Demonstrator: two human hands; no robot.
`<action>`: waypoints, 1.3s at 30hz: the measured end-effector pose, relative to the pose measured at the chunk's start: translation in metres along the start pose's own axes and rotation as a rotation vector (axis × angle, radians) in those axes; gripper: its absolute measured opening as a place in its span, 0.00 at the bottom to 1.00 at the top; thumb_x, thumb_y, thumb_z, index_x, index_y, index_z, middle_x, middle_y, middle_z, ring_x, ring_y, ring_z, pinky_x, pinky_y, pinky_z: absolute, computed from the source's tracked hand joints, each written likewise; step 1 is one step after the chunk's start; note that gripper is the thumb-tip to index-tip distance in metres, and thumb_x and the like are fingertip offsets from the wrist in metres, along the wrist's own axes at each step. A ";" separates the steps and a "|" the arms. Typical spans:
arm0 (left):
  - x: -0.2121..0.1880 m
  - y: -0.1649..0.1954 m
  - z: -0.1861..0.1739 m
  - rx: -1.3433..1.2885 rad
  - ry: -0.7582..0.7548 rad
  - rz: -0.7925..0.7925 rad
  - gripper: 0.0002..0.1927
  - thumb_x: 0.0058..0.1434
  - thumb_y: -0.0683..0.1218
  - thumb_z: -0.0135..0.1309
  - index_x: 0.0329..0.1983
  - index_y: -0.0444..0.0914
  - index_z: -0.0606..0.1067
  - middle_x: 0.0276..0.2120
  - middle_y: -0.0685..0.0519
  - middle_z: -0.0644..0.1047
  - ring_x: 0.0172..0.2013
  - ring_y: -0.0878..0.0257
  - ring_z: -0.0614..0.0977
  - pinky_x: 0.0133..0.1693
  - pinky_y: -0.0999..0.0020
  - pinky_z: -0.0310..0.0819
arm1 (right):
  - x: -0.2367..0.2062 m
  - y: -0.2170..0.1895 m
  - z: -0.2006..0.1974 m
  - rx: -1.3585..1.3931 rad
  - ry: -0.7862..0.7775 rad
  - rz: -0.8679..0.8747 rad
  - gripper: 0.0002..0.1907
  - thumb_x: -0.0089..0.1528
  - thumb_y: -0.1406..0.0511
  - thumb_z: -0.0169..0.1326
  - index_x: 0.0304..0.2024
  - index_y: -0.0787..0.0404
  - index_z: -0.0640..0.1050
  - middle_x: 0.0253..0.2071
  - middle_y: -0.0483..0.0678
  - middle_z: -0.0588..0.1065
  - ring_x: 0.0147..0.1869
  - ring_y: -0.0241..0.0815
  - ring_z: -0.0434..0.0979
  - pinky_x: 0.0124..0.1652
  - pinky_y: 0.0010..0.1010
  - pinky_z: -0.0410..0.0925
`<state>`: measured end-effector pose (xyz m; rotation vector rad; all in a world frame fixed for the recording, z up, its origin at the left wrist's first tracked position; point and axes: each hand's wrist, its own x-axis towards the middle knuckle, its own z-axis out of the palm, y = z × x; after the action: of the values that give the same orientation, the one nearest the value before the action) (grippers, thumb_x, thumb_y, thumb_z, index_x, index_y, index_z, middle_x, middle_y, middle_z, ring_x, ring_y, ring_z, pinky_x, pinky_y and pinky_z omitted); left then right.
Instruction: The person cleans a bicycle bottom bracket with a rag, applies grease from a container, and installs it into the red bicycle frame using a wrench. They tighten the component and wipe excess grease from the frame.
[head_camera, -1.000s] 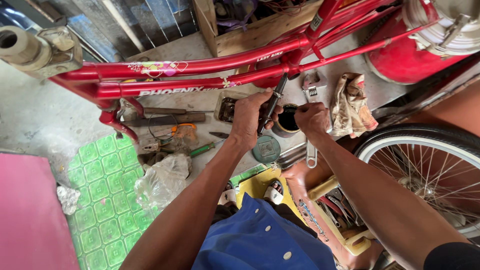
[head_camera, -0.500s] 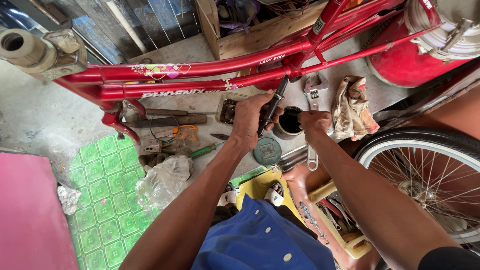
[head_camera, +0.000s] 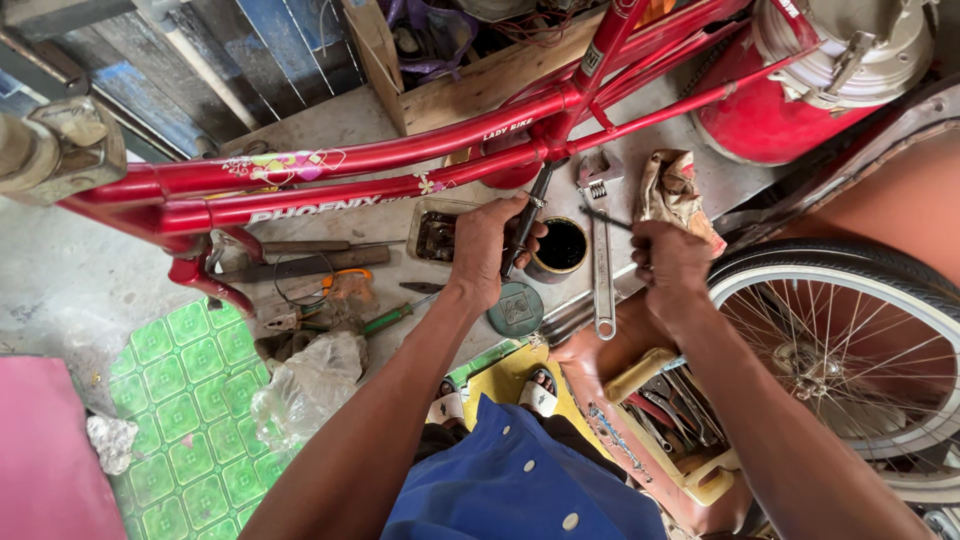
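Red tubing of the bicycle frame (head_camera: 400, 170) is running above your left hand (head_camera: 487, 250), which is wrapping closed around one black crank arm (head_camera: 527, 222) hanging under it. Your right hand (head_camera: 668, 262) is clenching shut; what it grips I cannot tell. One adjustable wrench (head_camera: 601, 250) is lying between both hands, one open tin (head_camera: 560, 247) just beside the crank, leaving little room.

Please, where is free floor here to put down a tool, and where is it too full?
Free: the grey floor left of the red frame, and the green mat beside the plastic bag. Crowded: between the left hand and right hand, where the tin and wrench lie. The toolbox is full.
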<state>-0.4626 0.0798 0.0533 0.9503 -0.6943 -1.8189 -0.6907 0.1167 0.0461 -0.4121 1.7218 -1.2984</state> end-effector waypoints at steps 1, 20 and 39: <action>0.001 -0.001 0.001 0.011 -0.003 -0.007 0.16 0.68 0.51 0.53 0.35 0.32 0.77 0.25 0.46 0.80 0.19 0.63 0.76 0.19 0.70 0.64 | -0.010 -0.011 -0.006 0.018 0.010 -0.044 0.03 0.58 0.72 0.56 0.30 0.62 0.80 0.22 0.45 0.74 0.18 0.31 0.65 0.16 0.22 0.55; -0.006 0.004 0.021 0.048 0.003 -0.031 0.13 0.65 0.49 0.54 0.32 0.34 0.77 0.24 0.47 0.80 0.20 0.64 0.77 0.20 0.70 0.66 | -0.070 -0.050 0.001 -0.450 -0.159 -1.018 0.06 0.62 0.73 0.61 0.42 0.63 0.83 0.38 0.44 0.80 0.34 0.26 0.73 0.34 0.19 0.67; -0.004 -0.002 0.021 -0.059 -0.054 -0.066 0.14 0.68 0.52 0.52 0.35 0.35 0.76 0.26 0.47 0.80 0.23 0.63 0.78 0.22 0.68 0.66 | -0.066 -0.047 -0.010 -0.414 -0.168 -1.093 0.07 0.63 0.73 0.61 0.43 0.62 0.84 0.42 0.45 0.81 0.36 0.26 0.76 0.34 0.18 0.69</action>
<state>-0.4799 0.0849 0.0642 0.8973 -0.6461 -1.9187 -0.6752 0.1510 0.1180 -1.8278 1.6287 -1.5184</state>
